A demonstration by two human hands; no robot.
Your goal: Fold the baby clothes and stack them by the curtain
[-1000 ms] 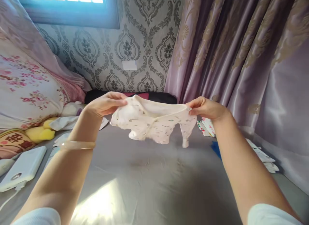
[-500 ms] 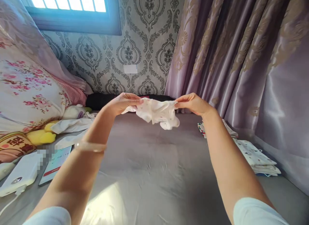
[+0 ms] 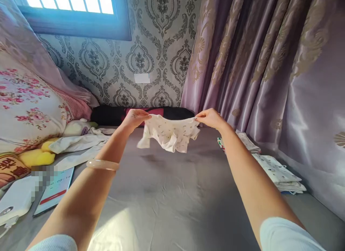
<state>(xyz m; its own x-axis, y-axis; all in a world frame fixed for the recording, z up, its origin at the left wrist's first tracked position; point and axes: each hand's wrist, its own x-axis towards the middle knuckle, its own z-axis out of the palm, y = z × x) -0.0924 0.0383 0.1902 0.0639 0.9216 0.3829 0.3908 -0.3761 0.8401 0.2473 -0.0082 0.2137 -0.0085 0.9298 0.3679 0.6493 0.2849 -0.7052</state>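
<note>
Between my two hands a small white baby top (image 3: 172, 130) with a fine dotted print hangs in the air above the grey bed sheet (image 3: 167, 200). My left hand (image 3: 134, 119) pinches its upper left corner, with fingers closed on the cloth. At the upper right corner, my right hand (image 3: 211, 118) grips it the same way. The upper edge is pulled out between the hands, and the lower part hangs loose and partly folded. A sleeve droops below my left hand.
Folded printed clothes (image 3: 277, 172) lie in stacks at the right. On the left are a phone (image 3: 55, 190), a white power bank (image 3: 18, 199), crumpled white cloth (image 3: 81, 143), a yellow plush toy (image 3: 37, 155) and a floral pillow (image 3: 24, 110). A black-and-red roll (image 3: 159, 112) lies by the wall.
The top was bunched and crumpled; now it hangs more spread out, its print and sleeve showing. My left hand has moved slightly left and down; both hands keep their pinch.
</note>
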